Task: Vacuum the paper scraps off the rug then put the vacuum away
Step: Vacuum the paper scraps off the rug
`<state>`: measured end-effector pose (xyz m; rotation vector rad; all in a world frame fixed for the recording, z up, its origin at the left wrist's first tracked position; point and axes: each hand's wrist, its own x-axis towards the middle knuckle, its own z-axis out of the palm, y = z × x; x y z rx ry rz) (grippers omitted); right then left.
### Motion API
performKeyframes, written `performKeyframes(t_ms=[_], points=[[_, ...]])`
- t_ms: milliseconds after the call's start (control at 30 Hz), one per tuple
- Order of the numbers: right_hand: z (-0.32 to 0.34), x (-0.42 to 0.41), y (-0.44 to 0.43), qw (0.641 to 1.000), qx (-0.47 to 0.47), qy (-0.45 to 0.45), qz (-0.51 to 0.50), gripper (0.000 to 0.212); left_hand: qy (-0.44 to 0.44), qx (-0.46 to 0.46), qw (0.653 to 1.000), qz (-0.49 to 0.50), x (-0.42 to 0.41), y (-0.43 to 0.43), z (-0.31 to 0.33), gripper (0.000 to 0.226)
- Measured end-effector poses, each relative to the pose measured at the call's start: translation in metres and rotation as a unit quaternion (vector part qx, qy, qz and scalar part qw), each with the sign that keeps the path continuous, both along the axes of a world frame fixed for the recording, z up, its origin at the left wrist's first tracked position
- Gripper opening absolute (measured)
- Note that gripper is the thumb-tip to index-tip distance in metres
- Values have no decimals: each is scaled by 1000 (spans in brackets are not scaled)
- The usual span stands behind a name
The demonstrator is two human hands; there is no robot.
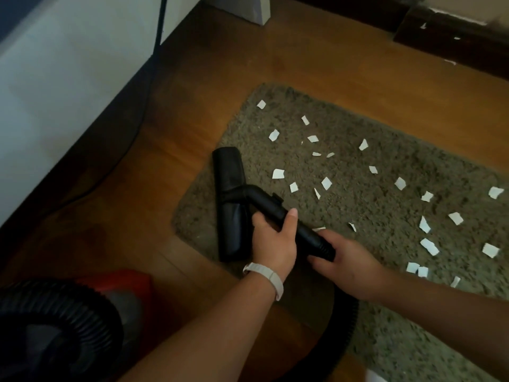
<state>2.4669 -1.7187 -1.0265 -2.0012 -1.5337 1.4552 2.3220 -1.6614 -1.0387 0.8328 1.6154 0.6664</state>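
Wood floor (170, 111), glossy brown planks, fills the frame. A white flat panel (68, 78) stands at 10 o'clock, with a thin black cord (143, 106) running along its foot.

The rug (358, 205) is shaggy grey-green pile with a rounded corner, and it spreads from centre out to 3 and 5 o'clock. Both hands are over its near-left edge.

The vacuum body (129, 288), red and grey (blurry, shape unclear), sits on the floor at 8 o'clock, well left of the hands. Its thick black ribbed hose (55, 307) coils over it. More hose arcs at 6 o'clock under the right forearm.

The floor head (228, 172) is a long, flat bar of smooth black plastic. It lies on the rug's left edge at 11 o'clock from the left hand, its near end just beside that hand's fingers.

The wand (264, 201) is a black, round elbow tube that runs from the head's middle down toward 4 o'clock.

The left hand (272, 241) is clenched round the wand, thumb over the top and fingers underneath. The right hand (347, 260), at 4 o'clock from the left, grasps the ribbed cuff (322, 248) at the wand's end, fingers curled under it.

A pale wristband (272, 279) is on the left wrist.

The paper scraps (278, 173) are small, white, torn-edged and flat. They lie scattered over the pile from 12 to 4 o'clock of the hands, none touching the head. A few white flecks lie by the dark baseboard at 1 o'clock.
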Motion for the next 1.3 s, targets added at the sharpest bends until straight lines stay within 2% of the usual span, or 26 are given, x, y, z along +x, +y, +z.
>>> performKeyframes(t_ms=[67,133,200,267,367,433,533,600,733,933,1067,1133,1300], points=[[2,6,-5,999,-4,9,-35,29,13,20,997,-73,-5,-9,5,27],[3,10,-7,997,5,13,-71,24,36,42,985,-166,-12,-25,13,19],[5,13,-3,995,30,1,-93,20,62,44,960,-271,-14,-46,19,22],[6,16,5,992,55,-4,-114,18,62,27,936,-345,-13,-63,23,38],[10,25,22,987,69,18,-140,20,14,-79,897,-434,-9,-73,24,65],[13,32,30,988,79,22,-135,21,-14,-164,854,-493,-8,-77,24,75],[17,42,34,993,82,14,-87,25,-9,-246,797,-552,-11,-76,23,64],[17,49,33,996,75,10,-56,29,25,-249,774,-582,-19,-72,24,56],[19,52,33,996,71,5,-44,28,145,-100,747,-641,-36,-61,30,41],[37,38,55,989,110,-50,-90,20,265,95,700,-657,-29,-43,40,33],[44,33,64,984,108,-118,-79,20,296,134,697,-639,-28,-45,47,40],[44,34,64,986,96,-118,-65,27,294,149,688,-647,-30,-46,53,41],[51,43,56,987,103,-117,-32,39,292,256,638,-665,-30,-29,65,31]])
